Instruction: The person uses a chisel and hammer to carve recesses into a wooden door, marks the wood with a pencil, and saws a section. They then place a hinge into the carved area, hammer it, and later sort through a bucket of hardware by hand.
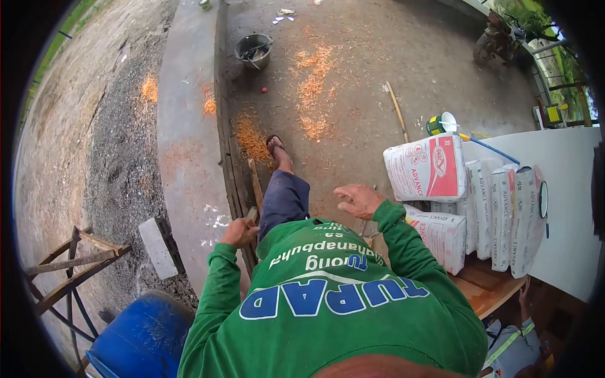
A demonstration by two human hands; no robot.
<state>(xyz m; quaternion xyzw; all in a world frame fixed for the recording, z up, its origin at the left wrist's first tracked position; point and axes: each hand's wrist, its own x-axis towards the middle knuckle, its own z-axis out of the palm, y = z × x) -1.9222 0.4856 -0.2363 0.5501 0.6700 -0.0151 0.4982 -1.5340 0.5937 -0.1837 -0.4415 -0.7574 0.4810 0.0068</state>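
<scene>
My left hand (239, 232) hangs beside my left hip, over the wooden edge board (228, 135) of the concrete strip. Its fingers are loosely bent, and no object shows in them. My right hand (360, 201) is held out in front of my body, palm down, with its fingers apart and nothing in it. The nearest things to it are the cement bags (425, 167) stacked on the right. A sandalled foot (275, 146) is forward on the floor, beside orange wood shavings (252, 140). My green shirt (340, 327) fills the lower middle.
A black bucket (254, 50) stands ahead near the edge board. A stick (397, 110) and a paint can (441, 123) lie at right. At lower left are a concrete block (157, 247), a blue drum (142, 337) and a wooden frame (72, 261). Another person (513, 346) is at lower right.
</scene>
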